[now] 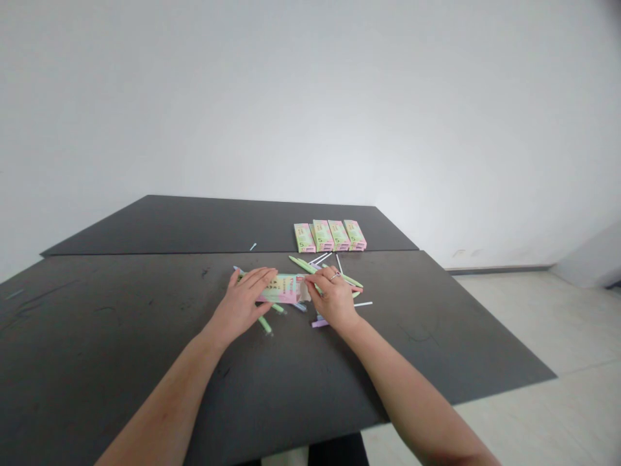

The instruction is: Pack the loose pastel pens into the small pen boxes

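Note:
My left hand (pixel 247 299) is closed around a small pastel carton (pixel 286 289) in pink, yellow and green, which lies sideways over the table. At the carton's right end, my right hand (pixel 334 298) pinches a pale end flap (pixel 304 288) between thumb and fingers. Green pens (pixel 264 325) stick out from beneath the carton and my left hand. More green pens (pixel 301 264) lie in a loose pile behind and under my right hand, partly hidden by it. A purple pen (pixel 320 322) rests just below that hand.
Several matching cartons (pixel 323 235) stand in a row farther back. Thin white sticks (pixel 363 303) lie around the pens, and a small white piece (pixel 253 246) is farther left. A seam crosses the dark table (pixel 145 304); its right edge borders the pale floor (pixel 509 310).

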